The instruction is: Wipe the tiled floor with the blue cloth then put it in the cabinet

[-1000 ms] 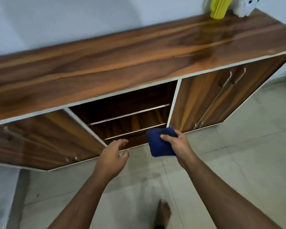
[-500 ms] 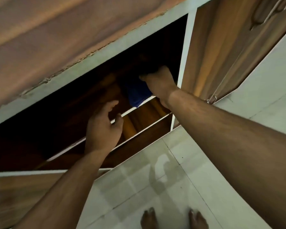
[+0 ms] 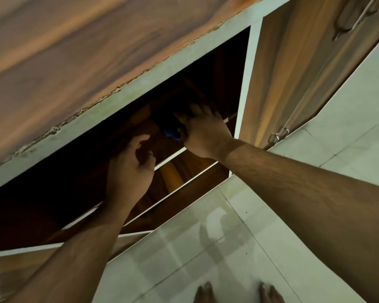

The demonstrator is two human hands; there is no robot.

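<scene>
The blue cloth (image 3: 172, 133) lies deep in the open middle compartment of the wooden cabinet (image 3: 140, 82), on the upper shelf. Only a small blue corner shows. My right hand (image 3: 202, 134) rests on top of it inside the opening, fingers spread over the cloth and partly blurred. Whether those fingers still grip the cloth is hard to tell. My left hand (image 3: 129, 171) hovers in front of the shelf edge, fingers loosely curled and apart, holding nothing.
The cabinet's closed right door (image 3: 293, 73) with metal handles stands beside the opening. A lower shelf (image 3: 184, 182) runs below my hands. Pale floor tiles (image 3: 206, 248) lie in front, with bare feet (image 3: 236, 294) at the bottom edge.
I leaned in close to the cabinet. My right hand carried the blue cloth from in front of the cabinet into the middle compartment and pushed it deeper on the shelf. My left hand followed to the shelf edge.
</scene>
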